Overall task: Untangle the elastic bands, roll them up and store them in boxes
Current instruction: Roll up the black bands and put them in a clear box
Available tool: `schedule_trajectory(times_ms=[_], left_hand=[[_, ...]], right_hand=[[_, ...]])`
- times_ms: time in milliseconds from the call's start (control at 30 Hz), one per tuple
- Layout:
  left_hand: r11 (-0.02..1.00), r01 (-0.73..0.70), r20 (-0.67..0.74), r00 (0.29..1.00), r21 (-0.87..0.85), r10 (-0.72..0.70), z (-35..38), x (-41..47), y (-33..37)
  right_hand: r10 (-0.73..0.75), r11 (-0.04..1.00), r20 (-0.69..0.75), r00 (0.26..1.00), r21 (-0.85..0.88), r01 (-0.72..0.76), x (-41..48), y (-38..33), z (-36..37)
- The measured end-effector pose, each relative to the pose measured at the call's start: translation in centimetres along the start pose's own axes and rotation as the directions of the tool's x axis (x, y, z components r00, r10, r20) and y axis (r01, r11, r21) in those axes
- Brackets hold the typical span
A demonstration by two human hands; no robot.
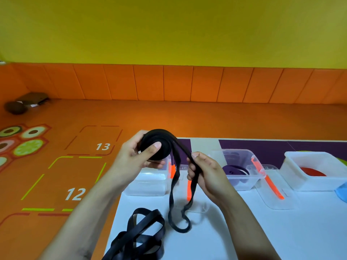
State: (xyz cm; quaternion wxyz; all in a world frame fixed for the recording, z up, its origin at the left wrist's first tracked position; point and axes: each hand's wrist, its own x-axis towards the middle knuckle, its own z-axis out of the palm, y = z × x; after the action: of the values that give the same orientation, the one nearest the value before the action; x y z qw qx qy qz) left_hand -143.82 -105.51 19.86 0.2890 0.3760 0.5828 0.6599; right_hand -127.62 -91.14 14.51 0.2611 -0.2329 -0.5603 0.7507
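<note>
My left hand [135, 156] grips a partly rolled black elastic band [156, 144], thumb pressed on the coil's face, held above the table. The band's loose tail [173, 199] runs from the coil through my right hand [203, 171], which pinches it, then hangs in a loop to the white table [262, 231]. A second black band [140, 235] lies tangled on the table near its front left edge. Under my left hand stands a clear box [148, 184] with nothing visible inside. A clear box [242, 169] to the right holds a purple roll. A white box [317, 169] holds a red roll.
Two clear lids with orange clips [272, 186] lie flat on the table between the boxes. A blue object [342, 190] shows at the right edge. Orange floor mat with numbers 12 and 13 lies left of the table. Dark objects [24, 104] sit by the far wall.
</note>
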Motion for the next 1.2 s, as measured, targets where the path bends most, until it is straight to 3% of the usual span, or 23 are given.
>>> schedule_trajectory(times_ms=[67,133,333,467,600,767,833,900,967,1033,1200], left_hand=[[1.0,0.007,0.008,1.0,0.017,-0.007,-0.5,0.1,-0.1],[0.999,0.015,0.021,1.0,0.031,-0.015,-0.7,0.0,-0.1],[1.0,0.017,0.027,0.999,0.009,-0.017,-0.3,-0.4,0.1],[1.0,-0.012,-0.027,1.0,0.017,0.012,-0.6,-0.4,0.4],[0.999,-0.04,-0.142,0.989,0.014,0.042,0.1,-0.5,0.0],[0.997,-0.075,-0.197,0.978,-0.015,0.071,0.9,-0.4,0.3],[0.996,-0.09,-0.213,0.973,0.0,0.088,1.2,-0.3,0.3],[0.994,-0.108,-0.24,0.965,-0.001,0.105,1.6,-0.4,0.2],[0.991,-0.13,-0.286,0.951,-0.013,0.121,1.6,-0.3,0.1],[0.991,-0.13,-0.324,0.939,-0.021,0.117,1.2,-0.1,-0.3],[0.994,-0.109,-0.363,0.927,-0.019,0.095,1.0,0.3,-2.6]], right_hand=[[0.083,0.973,0.027,0.996,0.212,-0.087,-0.1,-0.6,-0.2],[0.104,0.965,0.066,0.992,0.234,-0.117,-0.1,-1.0,-0.3],[-0.004,0.994,0.268,0.964,-0.106,0.034,-0.6,-0.6,0.5],[-0.177,0.92,0.101,0.979,-0.338,0.201,-1.1,-0.8,1.1],[-0.382,0.775,-0.046,0.923,-0.56,0.293,-1.0,-1.1,1.9],[-0.557,0.481,0.009,0.831,-0.812,0.331,-0.2,-1.5,1.9],[-0.521,0.451,0.03,0.853,-0.838,0.306,-0.1,-1.3,2.1],[-0.407,0.518,0.032,0.913,-0.815,0.259,0.3,-0.7,1.8],[-0.194,0.586,0.046,0.98,-0.796,0.153,0.8,0.4,0.8],[0.007,0.584,0.035,0.999,-0.812,0.024,1.3,2.2,-0.9],[0.074,0.598,-0.017,0.997,-0.799,-0.058,1.8,6.7,-4.3]])
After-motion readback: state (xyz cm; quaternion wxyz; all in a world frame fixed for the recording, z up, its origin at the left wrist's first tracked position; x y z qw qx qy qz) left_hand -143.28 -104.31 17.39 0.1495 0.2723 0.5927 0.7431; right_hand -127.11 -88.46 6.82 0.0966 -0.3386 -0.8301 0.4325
